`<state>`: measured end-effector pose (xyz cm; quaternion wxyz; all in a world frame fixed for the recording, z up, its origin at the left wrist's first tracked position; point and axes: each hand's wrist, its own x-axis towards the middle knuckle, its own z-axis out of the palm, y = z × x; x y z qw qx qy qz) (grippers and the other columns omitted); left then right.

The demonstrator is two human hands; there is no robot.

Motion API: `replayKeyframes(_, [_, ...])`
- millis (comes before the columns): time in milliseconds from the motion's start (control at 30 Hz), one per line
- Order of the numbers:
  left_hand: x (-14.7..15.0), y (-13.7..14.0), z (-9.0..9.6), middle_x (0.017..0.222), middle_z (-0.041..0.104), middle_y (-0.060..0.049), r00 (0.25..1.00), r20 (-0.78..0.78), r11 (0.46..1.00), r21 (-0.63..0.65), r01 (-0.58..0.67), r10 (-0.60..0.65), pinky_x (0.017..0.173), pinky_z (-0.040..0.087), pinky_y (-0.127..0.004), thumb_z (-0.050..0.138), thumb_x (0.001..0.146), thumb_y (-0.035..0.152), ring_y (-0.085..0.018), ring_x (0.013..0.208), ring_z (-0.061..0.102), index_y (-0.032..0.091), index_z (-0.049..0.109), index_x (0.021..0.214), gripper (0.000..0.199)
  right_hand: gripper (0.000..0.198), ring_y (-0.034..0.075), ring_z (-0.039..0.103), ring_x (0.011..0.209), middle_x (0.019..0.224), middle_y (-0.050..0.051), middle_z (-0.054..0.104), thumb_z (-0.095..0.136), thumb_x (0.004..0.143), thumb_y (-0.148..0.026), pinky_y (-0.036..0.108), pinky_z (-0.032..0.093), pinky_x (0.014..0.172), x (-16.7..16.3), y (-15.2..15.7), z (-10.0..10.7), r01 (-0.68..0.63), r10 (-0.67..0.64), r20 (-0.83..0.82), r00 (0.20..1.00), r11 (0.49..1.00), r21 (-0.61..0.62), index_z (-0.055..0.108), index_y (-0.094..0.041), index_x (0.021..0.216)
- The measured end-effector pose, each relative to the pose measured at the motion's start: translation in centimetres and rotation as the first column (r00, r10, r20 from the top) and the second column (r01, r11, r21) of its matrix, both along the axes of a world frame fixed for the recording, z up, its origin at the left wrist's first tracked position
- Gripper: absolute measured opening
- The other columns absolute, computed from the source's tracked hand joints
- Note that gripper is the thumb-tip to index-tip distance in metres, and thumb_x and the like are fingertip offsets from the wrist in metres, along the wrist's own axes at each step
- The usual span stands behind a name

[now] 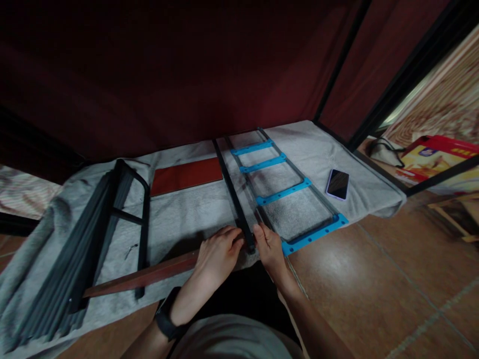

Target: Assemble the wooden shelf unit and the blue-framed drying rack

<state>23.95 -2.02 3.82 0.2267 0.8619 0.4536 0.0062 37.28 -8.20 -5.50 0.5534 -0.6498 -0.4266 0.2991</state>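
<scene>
Two hands meet at the near end of a long black metal bar

A dark red upright panel [194, 75] fills the background. Before it, a light grey fleecy cloth [183, 222] covers a low surface. On its right side lies a grey metal frame with four bright blue crosspieces [284, 192], stretching away from the person. On the far left, a bundle of slim grey tubes [65, 257] lies slantwise, partly beneath a black tubular metal frame with a short rung [143, 234].

Between the two frames lies the long black metal bar [232, 194]. Its long axis points away from the person, its far end leaning slightly left; its near end sits between the hands. A long, narrow reddish-brown slat [149, 275] runs leftward from there, roughly crosswise to the bar. Beyond it is a flat orange-red rectangular panel [187, 175].

The left hand [220, 249], a black watch [166, 314] on its wrist, curls over the slat's right end, thumb towards the bar. The right hand [270, 249] bends in from the other side, thumb just beside the bar. Both are about equally near; whether either grips firmly cannot be told.

At far right lies a lilac-edged phone [338, 184], dark screen up.
</scene>
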Motion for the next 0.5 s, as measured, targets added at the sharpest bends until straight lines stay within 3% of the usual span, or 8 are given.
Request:
replayKeyframes(267, [-0.3, 0.1, -0.4, 0.118, 0.075, -0.005, 0.998, 0.057, 1.0, 0.0, 0.012, -0.012, 0.093, 0.054, -0.036, 0.049, 0.097, 0.02, -0.024, 0.11, 0.07, 0.023, 0.072, 0.112, 0.028, 0.046, 0.014, 0.05, 0.059, 0.063, -0.002, 0.051, 0.038, 0.103, -0.055, 0.028, 0.035, 0.058, -0.3, -0.4, 0.3, 0.061, -0.061, 0.034, 0.998, 0.998, -0.005, 0.051, -0.024, 0.072])
replayKeyframes(400, [-0.2, 0.0, -0.4, 0.121, 0.074, -0.004, 0.999, 0.05, 1.0, 0.007, 0.015, -0.015, 0.093, 0.053, -0.036, 0.049, 0.097, 0.02, -0.025, 0.112, 0.07, 0.024, 0.071, 0.114, 0.029, 0.032, 0.016, 0.059, 0.068, 0.075, -0.001, 0.061, 0.043, 0.102, -0.052, 0.028, 0.046, 0.065, -0.2, -1.3, 0.6, 0.039, -0.032, -0.116, 0.993, 0.998, 0.058, 0.059, -0.024, 0.096])
replayKeyframes(500, [-0.3, 0.0, -0.4, 0.122, 0.074, -0.004, 0.999, 0.048, 1.0, 0.003, 0.014, -0.014, 0.092, 0.053, -0.036, 0.049, 0.097, 0.02, -0.025, 0.112, 0.07, 0.025, 0.072, 0.115, 0.029, 0.026, 0.015, 0.06, 0.07, 0.078, -0.002, 0.062, 0.053, 0.097, -0.05, 0.027, 0.048, 0.065, -0.2, -1.4, 0.6, 0.044, -0.025, -0.185, 0.982, 0.994, 0.102, 0.058, -0.025, 0.098])
